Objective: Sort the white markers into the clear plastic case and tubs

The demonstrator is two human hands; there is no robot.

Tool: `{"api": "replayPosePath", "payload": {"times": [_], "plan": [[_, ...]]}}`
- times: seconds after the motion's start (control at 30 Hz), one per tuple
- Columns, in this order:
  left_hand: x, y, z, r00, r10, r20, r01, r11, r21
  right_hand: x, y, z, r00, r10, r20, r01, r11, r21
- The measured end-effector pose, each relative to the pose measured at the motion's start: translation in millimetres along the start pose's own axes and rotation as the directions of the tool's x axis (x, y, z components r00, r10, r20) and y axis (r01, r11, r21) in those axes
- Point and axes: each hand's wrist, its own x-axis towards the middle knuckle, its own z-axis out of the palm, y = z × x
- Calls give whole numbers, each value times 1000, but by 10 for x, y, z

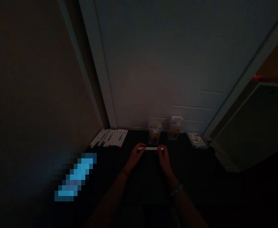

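Note:
A white marker (151,148) lies level between my two hands, held by its ends above the dark table. My left hand (137,153) is closed on the left end. On the right end, my right hand (163,154) pinches with thumb and fingers. Just beyond the hands stands a clear plastic case (154,133) with a yellow and red label. A second clear case (175,128) of the same kind is behind it to the right. At the left, a row of white markers (112,137) lies side by side.
A pack of markers (197,140) lies at the table's right. Behind everything rises a pale panelled door (139,79), with a wall (34,95) close on the left. A bright blue pixelated patch (77,177) is at the lower left. The scene is very dim.

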Motion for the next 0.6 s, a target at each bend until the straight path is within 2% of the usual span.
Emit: {"api": "replayPosePath", "payload": {"times": [0.23,0.47,0.6], "plan": [[-12,13,-18,999,-35,33,35,999,-8,14,28,2,1000,-4,-18,4,1000,-14],[4,-13,4,1000,11,6,-11,1000,-10,5,6,5,1000,-9,-6,9,1000,-6],[0,-7,-2,1000,-6,20,6,1000,-8,4,8,4,1000,5,6,-5,1000,-11]]}}
